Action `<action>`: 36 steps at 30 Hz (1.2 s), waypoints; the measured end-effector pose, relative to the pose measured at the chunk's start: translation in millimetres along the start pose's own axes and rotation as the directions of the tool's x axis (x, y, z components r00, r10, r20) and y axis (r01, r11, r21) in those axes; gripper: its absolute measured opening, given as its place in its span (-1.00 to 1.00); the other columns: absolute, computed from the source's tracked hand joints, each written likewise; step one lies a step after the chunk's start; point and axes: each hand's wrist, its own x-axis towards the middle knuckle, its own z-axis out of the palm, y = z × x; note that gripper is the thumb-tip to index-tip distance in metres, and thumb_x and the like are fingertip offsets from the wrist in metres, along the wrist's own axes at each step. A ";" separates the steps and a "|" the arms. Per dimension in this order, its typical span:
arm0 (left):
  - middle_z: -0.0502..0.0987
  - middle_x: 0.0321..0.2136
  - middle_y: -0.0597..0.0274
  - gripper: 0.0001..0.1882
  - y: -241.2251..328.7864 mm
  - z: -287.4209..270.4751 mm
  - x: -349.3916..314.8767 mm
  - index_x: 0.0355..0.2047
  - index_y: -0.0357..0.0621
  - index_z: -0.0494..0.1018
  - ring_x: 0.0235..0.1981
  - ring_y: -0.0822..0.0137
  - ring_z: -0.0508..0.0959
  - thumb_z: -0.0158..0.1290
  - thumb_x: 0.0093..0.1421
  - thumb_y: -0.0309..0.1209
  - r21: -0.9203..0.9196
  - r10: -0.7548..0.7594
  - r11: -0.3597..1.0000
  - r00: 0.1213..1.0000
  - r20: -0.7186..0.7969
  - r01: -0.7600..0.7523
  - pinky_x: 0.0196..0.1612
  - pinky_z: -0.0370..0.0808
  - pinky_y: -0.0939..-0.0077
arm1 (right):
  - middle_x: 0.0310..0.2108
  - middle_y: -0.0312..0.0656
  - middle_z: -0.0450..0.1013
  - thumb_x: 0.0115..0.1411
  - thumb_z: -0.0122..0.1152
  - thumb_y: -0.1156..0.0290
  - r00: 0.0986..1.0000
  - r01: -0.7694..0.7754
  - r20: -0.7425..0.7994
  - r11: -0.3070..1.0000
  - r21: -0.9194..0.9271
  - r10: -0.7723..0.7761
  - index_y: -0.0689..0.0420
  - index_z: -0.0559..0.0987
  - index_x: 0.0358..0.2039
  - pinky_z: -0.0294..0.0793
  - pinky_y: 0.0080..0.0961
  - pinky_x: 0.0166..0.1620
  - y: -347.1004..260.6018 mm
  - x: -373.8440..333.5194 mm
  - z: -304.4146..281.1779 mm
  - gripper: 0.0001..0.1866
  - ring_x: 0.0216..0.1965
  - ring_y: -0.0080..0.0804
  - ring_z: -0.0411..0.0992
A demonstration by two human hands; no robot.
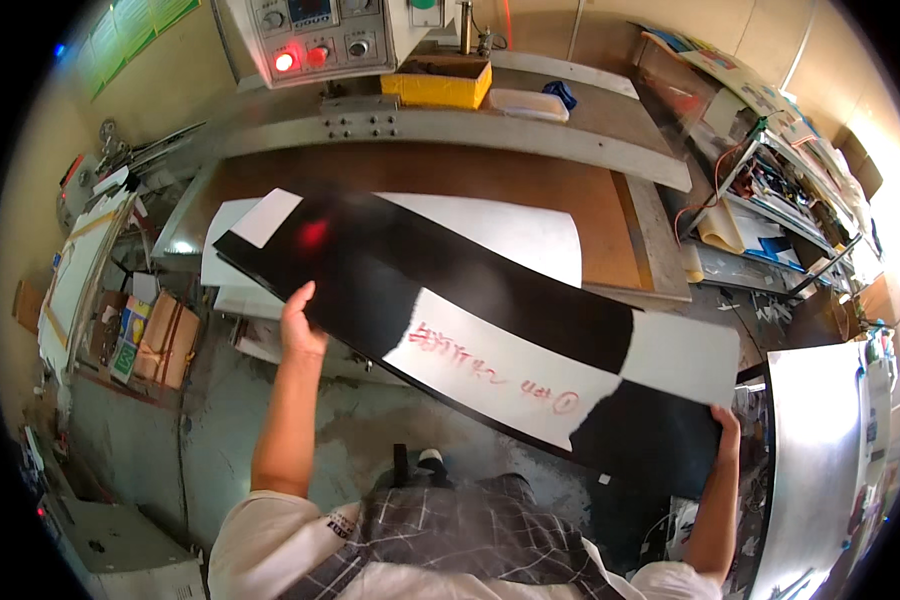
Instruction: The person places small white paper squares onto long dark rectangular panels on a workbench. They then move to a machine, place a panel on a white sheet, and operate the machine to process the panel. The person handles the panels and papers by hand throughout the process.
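A long black board [490, 290] spans the middle of the view, tilted with its left end farther from me. My left hand [304, 320] grips its near edge toward the left, thumb showing and the other fingers hidden beneath. At its right end my right hand [727, 425] is closed on the corner; most of those fingers are hidden too. A torn white paper [500, 370] with red handwriting lies on the board. Two plain white pieces, a small rectangle [268, 217] and a wider sheet [682, 357], lie near its ends. A white sheet [540, 240] on the machine bed is partly hidden behind the board.
Beyond stands a press-like machine with a brown bed [610, 240], a metal crossbar [450, 145] and a control box [320, 45] with a lit red button. A yellow box [437, 82] sits on top. Cartons [167, 340] are left; a cluttered rack [780, 190] and white-topped table [815, 450] right.
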 end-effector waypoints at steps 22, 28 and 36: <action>0.52 -0.21 0.00 -0.76 92.2 -24.9 362.6 -0.22 -0.28 0.45 -0.17 0.03 0.51 -0.03 0.10 -0.44 -0.007 0.092 0.995 0.947 -0.306 -0.099 0.00 0.44 0.10 | -0.40 -0.07 0.48 0.05 0.15 0.26 0.810 -0.390 0.430 0.914 -0.111 0.398 0.20 0.53 -0.34 0.46 -0.34 -0.31 -26.3 392.1 371.1 -0.73 -0.43 -0.26 0.44; 0.48 -0.14 -0.03 -0.72 78.7 -6.4 407.7 -0.15 -0.30 0.40 -0.11 -0.02 0.48 -0.06 0.14 -0.45 -0.157 0.018 0.984 0.932 -0.361 -0.080 0.06 0.38 0.04 | -0.12 0.01 0.42 0.02 0.24 0.20 0.890 -0.175 0.446 0.974 0.145 0.094 0.24 0.49 -0.13 0.40 -0.35 -0.05 -10.2 405.0 442.0 -0.54 -0.11 -0.17 0.40; 0.28 0.06 0.05 -0.56 95.2 -87.3 466.4 -0.06 -0.21 0.35 -0.01 0.14 0.32 0.14 0.01 -0.47 0.154 0.189 0.981 0.753 -0.630 -0.117 0.03 0.27 0.08 | -0.06 0.02 0.39 0.03 0.26 0.22 0.879 0.067 0.465 0.993 0.096 -0.104 0.26 0.42 -0.05 0.36 -0.31 0.02 16.1 454.9 475.7 -0.48 -0.05 -0.13 0.37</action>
